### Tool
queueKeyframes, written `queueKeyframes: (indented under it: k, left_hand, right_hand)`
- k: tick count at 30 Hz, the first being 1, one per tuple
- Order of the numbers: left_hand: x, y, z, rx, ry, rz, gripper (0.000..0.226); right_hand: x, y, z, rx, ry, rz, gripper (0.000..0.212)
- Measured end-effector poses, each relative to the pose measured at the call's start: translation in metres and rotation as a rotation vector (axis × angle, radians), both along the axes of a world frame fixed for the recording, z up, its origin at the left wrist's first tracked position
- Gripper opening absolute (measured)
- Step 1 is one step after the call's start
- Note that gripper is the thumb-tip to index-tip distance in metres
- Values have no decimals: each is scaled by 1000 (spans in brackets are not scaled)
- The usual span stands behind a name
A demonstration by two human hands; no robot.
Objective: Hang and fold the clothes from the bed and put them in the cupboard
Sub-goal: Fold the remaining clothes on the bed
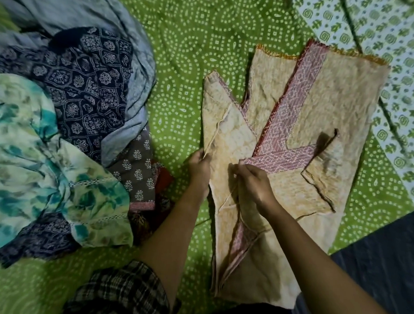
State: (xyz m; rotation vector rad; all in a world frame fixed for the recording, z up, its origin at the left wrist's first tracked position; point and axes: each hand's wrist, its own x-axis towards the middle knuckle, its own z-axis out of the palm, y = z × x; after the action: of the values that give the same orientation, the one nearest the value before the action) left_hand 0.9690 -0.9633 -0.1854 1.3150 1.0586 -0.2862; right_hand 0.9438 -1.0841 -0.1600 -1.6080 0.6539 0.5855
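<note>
A beige tunic with pink-red patterned trim [323,110] lies spread on the green bed sheet [187,47], partly folded lengthwise. My left hand [199,166] pinches the tunic's left edge near a seam. My right hand [252,185] grips the cloth at the middle, close to the pink trim. A pile of other clothes sits to the left: a navy printed garment [85,83], a grey-blue cloth [72,8], a teal tie-dye garment [33,162] and a brown floral piece [138,167].
A white sheet with green print [387,46] covers the bed's upper right. A dark blue cloth [382,262] lies at the lower right. My checked sleeve [122,291] shows at the bottom.
</note>
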Motion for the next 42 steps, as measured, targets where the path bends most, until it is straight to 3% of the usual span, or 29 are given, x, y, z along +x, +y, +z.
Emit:
queueKeyframes:
  k: [4,8,12,16,18,21,23,25,26,28,32,35,39,42]
  left_hand:
    - [-5,-25,32,282,-282,-241,31]
    - [-18,-52,38,806,-649,-1010,46]
    - [-17,-88,40,813,-675,-1473,54]
    - [-30,-111,21,910,-803,-1681,51]
    - [-43,-116,11,894,-873,-1705,55]
    - [-67,-122,4,651,-836,-1560,47]
    - [-70,-130,18,335,-551,-1224,41]
    - [-60,-139,30,-71,-158,-677,40]
    - [-55,-141,28,-199,-65,-444,37]
    - [-46,-141,25,-248,-52,-249,32]
    - [-42,-146,28,-70,-121,-360,43]
    - [-41,-154,31,-6,-232,-527,41]
    - [-38,-169,22,245,-572,-989,54]
    - [-43,-179,8,370,-607,-1247,57]
  right_hand:
    - [16,-10,15,198,55,-145,45]
    - [35,-33,33,606,48,-300,37]
    - [35,-77,30,699,32,-519,43]
    - [6,-135,7,627,-57,-778,17]
    - [-8,-145,4,582,-4,-705,13]
    - [-19,-142,-2,274,29,-412,24]
    - [-19,-138,-3,101,-32,-336,28]
    - [-17,-135,-4,21,-107,-328,23]
    - [-17,-134,-4,1,-121,-314,21]
    - [-18,-132,-2,54,-81,-288,28]
    - [-21,-131,7,344,7,-316,55]
    - [-20,-138,18,269,-155,-344,26]
    - [-25,-175,12,125,-283,-850,9]
    - [-45,-192,-1,137,-121,-1111,15]
